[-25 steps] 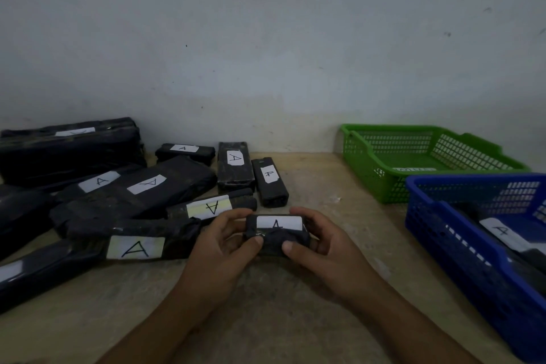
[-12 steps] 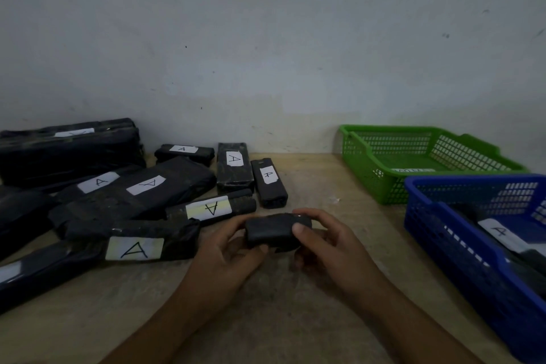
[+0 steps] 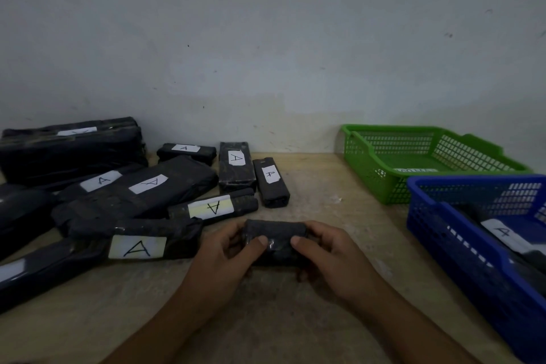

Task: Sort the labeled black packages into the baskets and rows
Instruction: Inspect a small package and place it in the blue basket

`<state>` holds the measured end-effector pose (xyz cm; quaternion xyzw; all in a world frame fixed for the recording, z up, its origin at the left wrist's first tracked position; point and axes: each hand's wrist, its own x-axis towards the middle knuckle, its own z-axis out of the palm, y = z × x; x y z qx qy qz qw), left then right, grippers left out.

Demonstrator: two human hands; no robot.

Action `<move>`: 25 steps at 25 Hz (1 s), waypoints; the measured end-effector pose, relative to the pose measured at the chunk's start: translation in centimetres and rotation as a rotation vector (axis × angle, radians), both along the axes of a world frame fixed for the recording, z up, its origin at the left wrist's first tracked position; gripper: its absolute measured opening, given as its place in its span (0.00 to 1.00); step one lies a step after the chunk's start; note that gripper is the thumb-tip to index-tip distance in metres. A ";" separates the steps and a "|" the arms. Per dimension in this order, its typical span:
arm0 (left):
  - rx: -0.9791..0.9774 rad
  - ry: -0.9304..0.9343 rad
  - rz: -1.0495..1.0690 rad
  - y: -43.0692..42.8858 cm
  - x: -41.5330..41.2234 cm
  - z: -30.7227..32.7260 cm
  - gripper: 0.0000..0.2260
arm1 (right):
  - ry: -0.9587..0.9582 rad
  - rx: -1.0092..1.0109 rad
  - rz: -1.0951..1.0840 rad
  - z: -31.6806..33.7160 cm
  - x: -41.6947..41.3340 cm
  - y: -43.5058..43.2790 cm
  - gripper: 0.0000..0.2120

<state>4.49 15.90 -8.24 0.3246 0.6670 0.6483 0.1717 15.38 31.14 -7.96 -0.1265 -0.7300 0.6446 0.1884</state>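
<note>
With your left hand (image 3: 224,253) and right hand (image 3: 329,251) both gripping the package (image 3: 276,232) by its ends, low over the table (image 3: 319,186) and no label showing, roll it gently to read it before choosing the blue basket (image 3: 461,260) or a row.

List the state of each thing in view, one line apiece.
small package: held between both hands, no label showing.
left hand: grips the package's left end.
right hand: grips its right end.
green basket: upright, no package visible inside.
blue basket: upright, holds a labelled package.
loose packages: lying on the table, labels up.
</note>
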 end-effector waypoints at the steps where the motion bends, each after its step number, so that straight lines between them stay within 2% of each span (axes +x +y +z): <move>1: -0.003 -0.003 -0.010 0.0 0.1 0.1 0.09 | 0.018 -0.003 -0.018 -0.1 -0.1 0.1 0.10; 6: -0.032 -0.030 -0.045 0.1 -0.1 -0.4 0.13 | 0.024 0.061 -0.050 0.1 0.1 0.2 0.09; 11: -0.038 -0.041 -0.019 0.1 -0.5 -0.4 0.13 | -0.045 0.117 0.035 -0.1 0.3 -0.3 0.09; 17: -0.034 0.002 -0.031 0.1 -0.2 -0.4 0.12 | 0.048 0.051 0.050 0.3 0.4 0.0 0.10; 21: -0.020 0.042 -0.024 -0.2 -0.1 0.0 0.12 | 0.041 0.059 0.038 0.5 0.5 0.0 0.08; 23: -0.042 0.112 -0.034 -0.2 -0.2 0.0 0.13 | 0.062 0.036 -0.003 0.7 0.3 0.2 0.10; 25: -0.034 0.142 -0.057 -0.2 -0.4 -0.3 0.17 | 0.076 0.017 -0.063 0.5 0.2 0.4 0.09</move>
